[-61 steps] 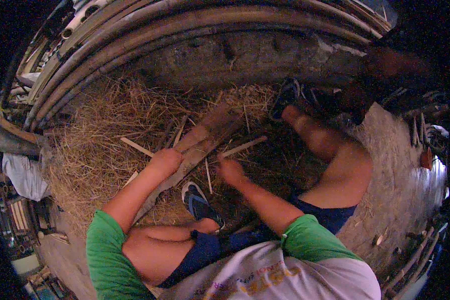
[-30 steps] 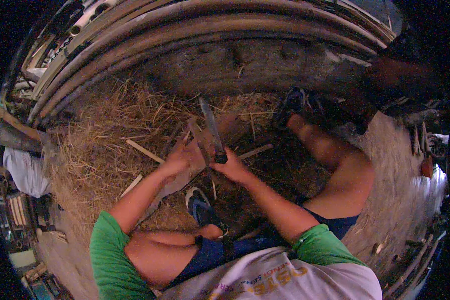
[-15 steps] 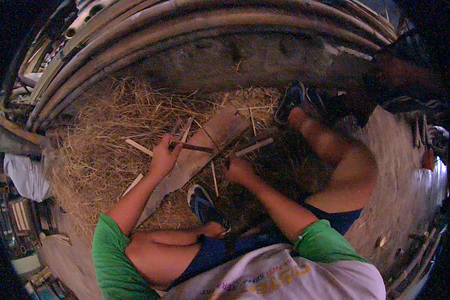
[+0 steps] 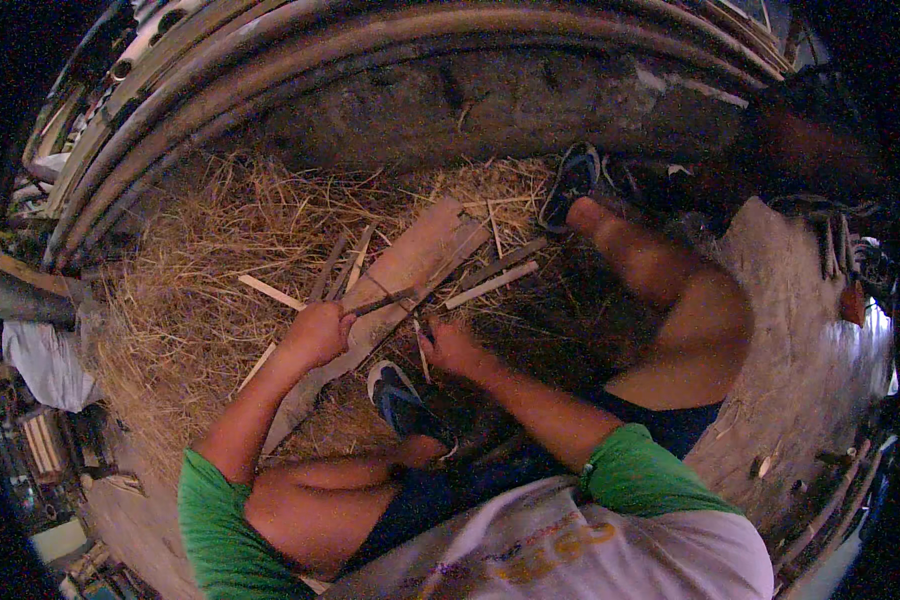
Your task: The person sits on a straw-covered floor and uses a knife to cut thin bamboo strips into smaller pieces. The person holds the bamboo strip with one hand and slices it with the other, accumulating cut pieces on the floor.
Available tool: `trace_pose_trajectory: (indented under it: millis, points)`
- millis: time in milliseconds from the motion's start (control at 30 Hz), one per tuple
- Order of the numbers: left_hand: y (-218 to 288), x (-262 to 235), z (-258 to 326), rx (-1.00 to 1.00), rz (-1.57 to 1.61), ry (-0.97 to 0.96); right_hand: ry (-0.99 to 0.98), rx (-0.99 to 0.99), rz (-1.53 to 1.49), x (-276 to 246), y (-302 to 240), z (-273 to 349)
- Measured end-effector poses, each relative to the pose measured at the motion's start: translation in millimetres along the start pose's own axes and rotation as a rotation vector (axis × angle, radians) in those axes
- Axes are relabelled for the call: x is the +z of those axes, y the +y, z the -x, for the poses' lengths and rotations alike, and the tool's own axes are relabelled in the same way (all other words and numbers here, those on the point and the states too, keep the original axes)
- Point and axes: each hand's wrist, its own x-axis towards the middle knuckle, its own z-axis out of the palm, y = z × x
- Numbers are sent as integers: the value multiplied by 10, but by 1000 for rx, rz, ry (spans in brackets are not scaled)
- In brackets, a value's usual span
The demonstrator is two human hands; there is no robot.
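Observation:
My left hand [image 4: 320, 332] is closed around one end of a narrow dark strip of wood or bamboo [image 4: 382, 302], which points right across a long flat board [image 4: 425, 240]. Close to the strip's far end, my right hand [image 4: 452, 348] is closed on a slim tool with a dark part by the thumb; the fingers hide most of it, and its kind is unclear. The board slants over the straw between my legs. Several split strips lie around it: a pale strip [image 4: 272, 291] on the left, a pale strip [image 4: 492, 285] and a darker strip [image 4: 505, 262] on the right.
Straw-like shavings [image 4: 210, 240] cover the ground ahead and to the left. Long bamboo poles [image 4: 370, 30] run along a low wall [image 4: 390, 110] at the back. My shod feet flank the board. A white sack [image 4: 45, 360] stands far left.
My right hand has moved left, toward the dark strip. My left hand has shifted down and left, and the strip now tilts upward at its right end.

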Motion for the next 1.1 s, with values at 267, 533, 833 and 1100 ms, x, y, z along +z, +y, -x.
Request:
trace_pose_trajectory:
  millis: [267, 533, 833, 1100]
  points:
    - [-99, 70, 38, -15, 23, -29, 55, 34, 56, 87, 495, -55]
    - [-121, 55, 71, 7, -47, -108, 23, 53, 152, 280, 763, -157]
    - [-177, 3, 9, 118, -145, -5, 105, 67, 197, 119, 774, -139]
    - [-123, 152, -19, 8, -203, -125, 95, 3, 207, 96, 842, -203]
